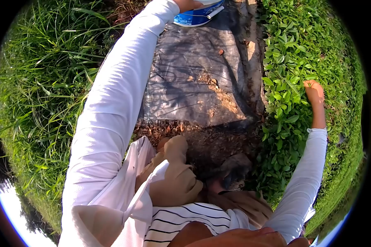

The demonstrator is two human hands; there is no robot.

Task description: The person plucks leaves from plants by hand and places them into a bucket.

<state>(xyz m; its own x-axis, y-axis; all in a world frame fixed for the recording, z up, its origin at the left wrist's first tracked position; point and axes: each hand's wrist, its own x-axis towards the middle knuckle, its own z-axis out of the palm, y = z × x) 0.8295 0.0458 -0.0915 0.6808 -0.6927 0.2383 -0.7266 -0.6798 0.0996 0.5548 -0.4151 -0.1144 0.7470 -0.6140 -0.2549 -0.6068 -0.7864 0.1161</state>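
The bright green, broad-leaved hedge (pixel 290 96) lies directly under and around the right hand (pixel 314 91), which is well out to the side on a pale-sleeved arm — far nearer to these leaves than the left hand (pixel 186 4). The right fingers look bent inward at the leaf tops, but how tightly they close, and whether a leaf is caught between them, I cannot tell. The hedge's long axis runs forward along the person's right side. The round blue plastic bucket with a white rim and a white handle grip (pixel 197 18) stands ahead and to the left of the right hand, well apart from it; the left hand is the near one there, at the rim, cut by the top edge of the view, so its hold on the bucket cannot be told. The bucket stands at the far end of a dark, creased ground sheet (pixel 185 82) strewn with dry brown debris (pixel 222 96). This strip makes a fairly narrow lane between the hedge and the tall, thin-bladed green grass (pixel 49 82) — room is freer ahead than sideways.
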